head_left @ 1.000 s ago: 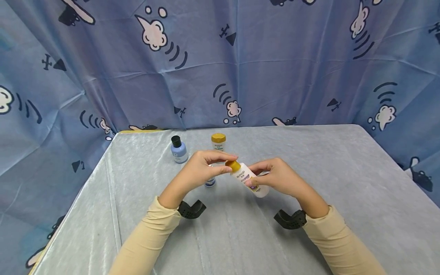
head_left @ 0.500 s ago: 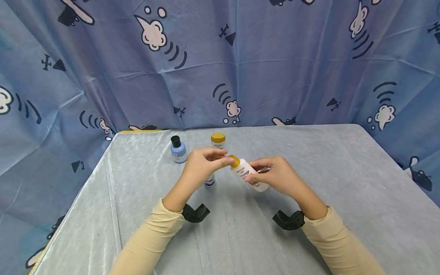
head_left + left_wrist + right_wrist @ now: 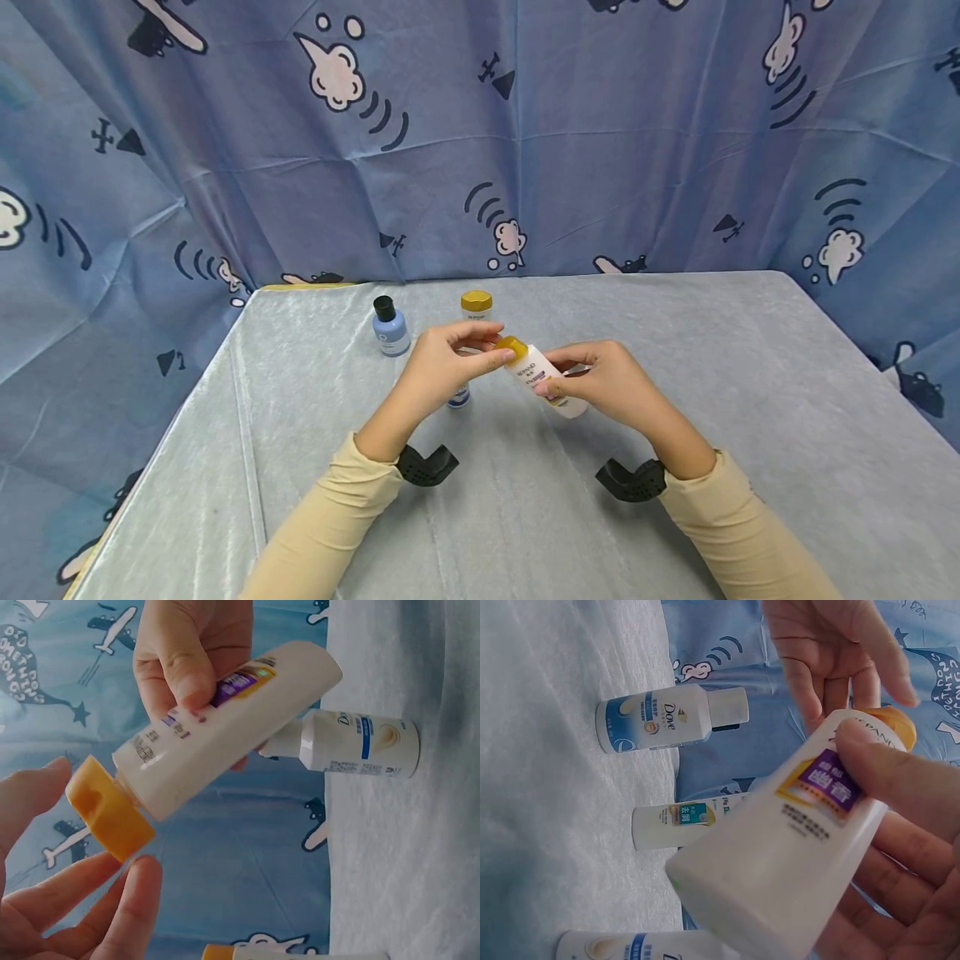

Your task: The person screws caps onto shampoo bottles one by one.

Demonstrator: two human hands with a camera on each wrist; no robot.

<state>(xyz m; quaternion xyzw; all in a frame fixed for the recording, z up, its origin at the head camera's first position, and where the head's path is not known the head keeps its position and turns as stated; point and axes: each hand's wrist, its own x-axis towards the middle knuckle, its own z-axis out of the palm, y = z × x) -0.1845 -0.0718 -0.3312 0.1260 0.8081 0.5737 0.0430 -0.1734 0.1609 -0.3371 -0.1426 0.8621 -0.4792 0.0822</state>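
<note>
My right hand (image 3: 611, 383) grips a white shampoo-style bottle (image 3: 538, 372) by its body, thumb on the front. Held over the table, the bottle leans with its yellow cap (image 3: 513, 347) up and to the left. At that cap is my left hand (image 3: 442, 358), thumb on one side and fingertips on the other. In the left wrist view a bit of neck shows between the cap (image 3: 109, 810) and the bottle's shoulder. The right wrist view shows a purple label (image 3: 826, 780) on the bottle; the right palm and fingers lie behind it.
A blue bottle (image 3: 391, 335) with a black cap stands at the back left. Behind my left hand are another yellow-capped bottle (image 3: 477, 305) and a partly hidden white-and-blue bottle (image 3: 459, 397). A Dove bottle (image 3: 367, 744) stands behind the held one. A patterned curtain (image 3: 615, 183) hangs beyond the table.
The left fingers have shifted their hold on the cap, the wrist turning slightly. The bottle has risen a little in the right hand's grip.
</note>
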